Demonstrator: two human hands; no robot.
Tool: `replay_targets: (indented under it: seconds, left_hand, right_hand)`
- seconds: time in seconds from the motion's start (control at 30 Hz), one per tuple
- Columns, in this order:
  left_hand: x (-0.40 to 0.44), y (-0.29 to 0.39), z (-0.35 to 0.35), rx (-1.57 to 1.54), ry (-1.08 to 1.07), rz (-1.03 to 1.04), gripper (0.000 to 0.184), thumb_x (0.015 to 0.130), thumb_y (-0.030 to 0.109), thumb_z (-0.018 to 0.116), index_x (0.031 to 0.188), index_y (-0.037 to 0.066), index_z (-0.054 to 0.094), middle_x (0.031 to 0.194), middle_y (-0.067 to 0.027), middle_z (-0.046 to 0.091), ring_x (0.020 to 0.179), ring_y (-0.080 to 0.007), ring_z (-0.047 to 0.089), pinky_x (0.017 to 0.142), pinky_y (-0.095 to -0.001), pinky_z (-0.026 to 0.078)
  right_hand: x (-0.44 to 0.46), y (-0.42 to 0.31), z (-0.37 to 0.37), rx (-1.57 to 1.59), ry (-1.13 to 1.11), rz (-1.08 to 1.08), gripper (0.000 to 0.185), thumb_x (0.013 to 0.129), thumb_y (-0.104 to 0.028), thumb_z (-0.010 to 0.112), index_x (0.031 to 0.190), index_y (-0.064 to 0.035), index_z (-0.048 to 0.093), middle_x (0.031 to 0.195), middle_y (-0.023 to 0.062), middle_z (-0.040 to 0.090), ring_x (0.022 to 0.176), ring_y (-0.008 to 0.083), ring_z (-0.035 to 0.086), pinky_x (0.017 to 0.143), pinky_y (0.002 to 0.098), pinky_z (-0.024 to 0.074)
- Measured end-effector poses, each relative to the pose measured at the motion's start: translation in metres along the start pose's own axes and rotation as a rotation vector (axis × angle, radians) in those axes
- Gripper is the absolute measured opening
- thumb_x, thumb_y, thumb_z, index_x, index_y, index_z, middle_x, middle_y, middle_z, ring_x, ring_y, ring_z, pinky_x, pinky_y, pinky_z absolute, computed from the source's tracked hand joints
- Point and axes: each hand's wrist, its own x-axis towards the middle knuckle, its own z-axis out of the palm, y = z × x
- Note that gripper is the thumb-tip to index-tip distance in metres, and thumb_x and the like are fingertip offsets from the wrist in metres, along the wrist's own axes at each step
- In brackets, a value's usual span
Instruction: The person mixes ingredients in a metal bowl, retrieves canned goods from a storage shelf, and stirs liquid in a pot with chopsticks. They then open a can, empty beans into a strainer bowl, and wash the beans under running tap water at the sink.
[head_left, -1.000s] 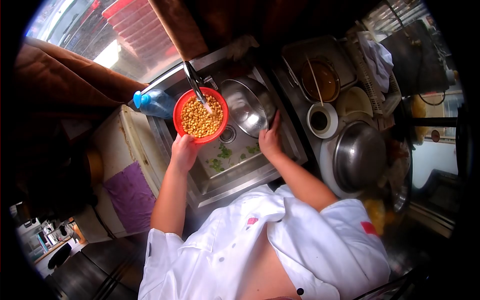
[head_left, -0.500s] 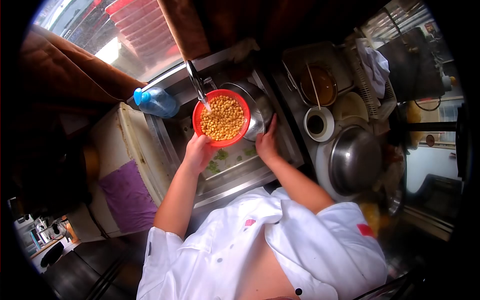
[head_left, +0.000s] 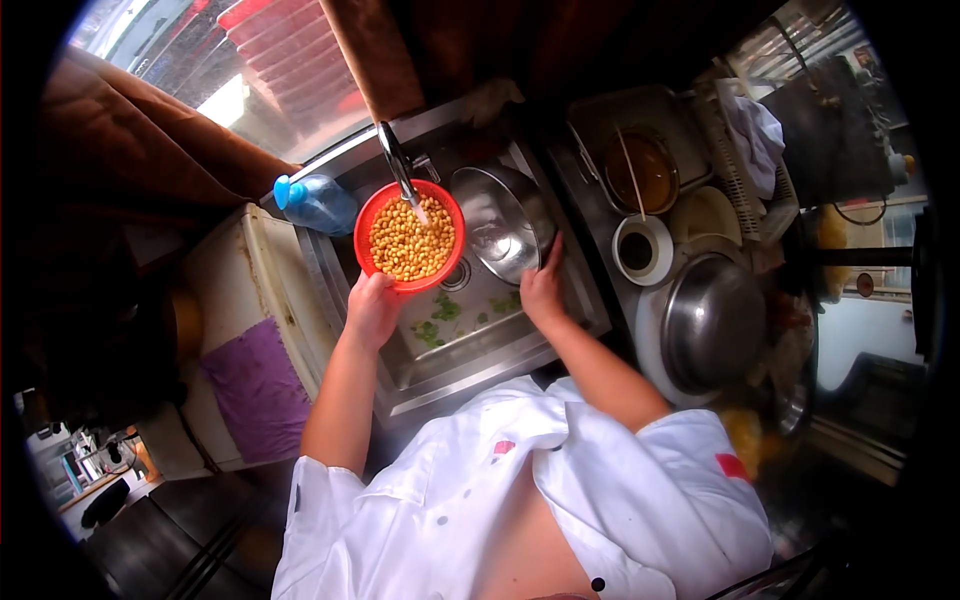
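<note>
My left hand (head_left: 372, 309) grips the near rim of a red colander (head_left: 459, 212), which is filled with yellow soybeans (head_left: 411, 240). Water from the chrome faucet (head_left: 394, 158) runs onto the beans. To the right, my right hand (head_left: 543, 292) is closed on the edge of a steel bowl (head_left: 503, 225), tilted over the sink with its shiny inside showing. Part of that hand's grip is hidden behind the bowl's rim. Green leaf scraps (head_left: 437, 318) lie on the bottom of the steel sink (head_left: 400, 375), near the drain.
A blue-capped bottle (head_left: 318, 204) stands at the sink's left corner, beside a counter with a purple cloth (head_left: 257, 390). On the right are a white cup (head_left: 641, 249), a large steel lid or bowl (head_left: 713, 322) and a pot of brown liquid (head_left: 640, 172).
The red colander has moved left, away from the steel bowl, and the drain now shows between them. The bowl's inside is more exposed. Water still falls on the beans.
</note>
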Motion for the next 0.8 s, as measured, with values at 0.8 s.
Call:
replay_targets:
  seconds: [0.8]
  left_hand:
    - [-0.010,-0.009,0.017,-0.013,0.002,-0.006,0.062,0.086,0.000,0.044,0.147,0.001,0.039,0.147,-0.0166,0.051,0.133,-0.0322,0.055,0.111,-0.0495,0.046]
  right_hand:
    - [-0.001,-0.001,-0.001,-0.003,-0.026,0.047,0.087,0.092,-0.010,0.051,0.163,-0.0052,0.001,0.155,0.0380,0.031,0.139,0.0540,0.040,0.113,0.0496,0.0396]
